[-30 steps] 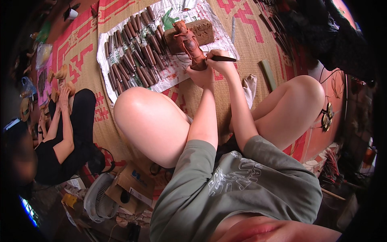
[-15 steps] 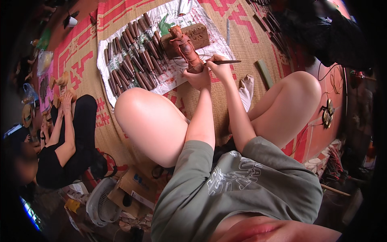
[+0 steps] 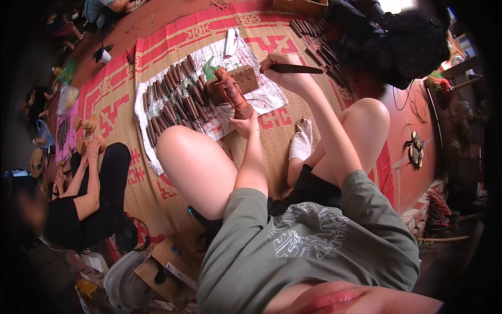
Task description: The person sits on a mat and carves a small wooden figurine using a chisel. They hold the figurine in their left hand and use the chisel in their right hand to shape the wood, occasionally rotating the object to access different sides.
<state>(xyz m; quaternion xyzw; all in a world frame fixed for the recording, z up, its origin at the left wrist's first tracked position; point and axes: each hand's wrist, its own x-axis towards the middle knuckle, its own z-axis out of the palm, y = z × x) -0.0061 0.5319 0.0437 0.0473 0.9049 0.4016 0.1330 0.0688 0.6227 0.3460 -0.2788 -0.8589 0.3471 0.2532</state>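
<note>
My left hand (image 3: 246, 125) is closed round the base of a reddish-brown carved wooden figurine (image 3: 231, 95), which leans with its top pointing away from me. The figurine's upper part is in front of a brown carved block (image 3: 247, 78). Off to the right and farther away, my right hand (image 3: 285, 64) grips a slim carving tool with a dark handle (image 3: 300, 69). That tool is apart from the figurine, and its working tip is hard to make out. Several carving tools with brown handles (image 3: 172, 102) lie in rows on a white printed sheet (image 3: 269, 99) left of the block.
The sheet lies on a red-and-tan woven mat (image 3: 167, 49). More tools (image 3: 327, 57) lie at the far right, beside a dark bag-like heap (image 3: 392, 47). At left, a co-worker's hands (image 3: 92, 149) hold a pale wooden carving (image 3: 86, 128). A fan (image 3: 125, 280) stands near lower left.
My right hand has lifted away from the figurine's base, moving farther off with the tool. My left hand keeps hold of the figurine. The whole view has shifted, showing more of the far floor.
</note>
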